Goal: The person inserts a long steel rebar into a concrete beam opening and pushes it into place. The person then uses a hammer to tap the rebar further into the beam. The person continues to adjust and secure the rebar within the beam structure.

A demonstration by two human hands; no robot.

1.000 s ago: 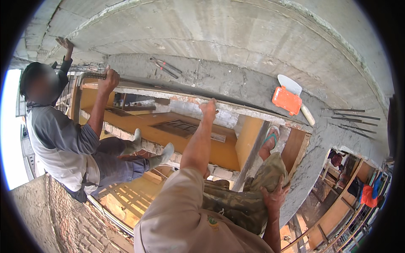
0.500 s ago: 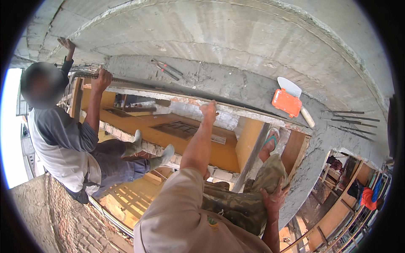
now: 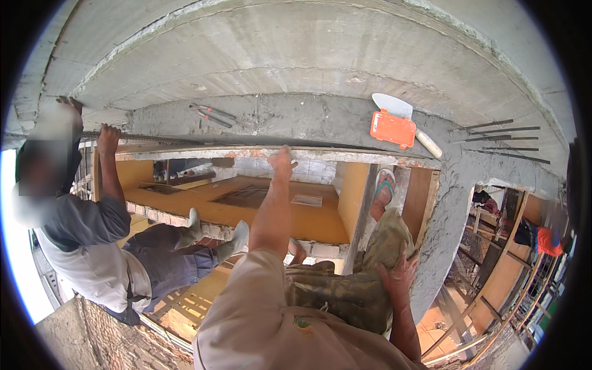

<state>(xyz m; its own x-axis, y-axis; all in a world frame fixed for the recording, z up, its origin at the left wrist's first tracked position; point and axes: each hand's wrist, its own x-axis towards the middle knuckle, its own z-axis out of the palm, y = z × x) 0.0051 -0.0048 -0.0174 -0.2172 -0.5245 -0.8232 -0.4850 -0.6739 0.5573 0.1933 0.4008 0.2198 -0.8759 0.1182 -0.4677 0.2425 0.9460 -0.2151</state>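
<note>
My left hand (image 3: 282, 159) is closed over the edge of a long, narrow board (image 3: 333, 154) that runs along the top of the wall opening. My right hand (image 3: 399, 271) lies with fingers apart on the knee of my camouflage trousers (image 3: 345, 293). Beyond the board, an orange plastic case (image 3: 393, 129) lies on the grey mortar ledge (image 3: 296, 117), on top of a trowel with a pale blade (image 3: 392, 105) and light handle (image 3: 428, 143). Pincers with red-and-black handles (image 3: 214, 116) lie on the ledge farther left.
At the left a co-worker (image 3: 92, 246) sits, one hand (image 3: 109, 139) on a ribbed steel bar. Several steel rods (image 3: 505, 139) stick out of the concrete at the right. Below are an ochre room (image 3: 290, 216) and a brick wall edge (image 3: 154, 214). Clothes (image 3: 547, 242) hang at far right.
The whole view has turned and shifted, so the ledge lies more level and its tools appear farther left. Both my hands keep their places on the board and knee.
</note>
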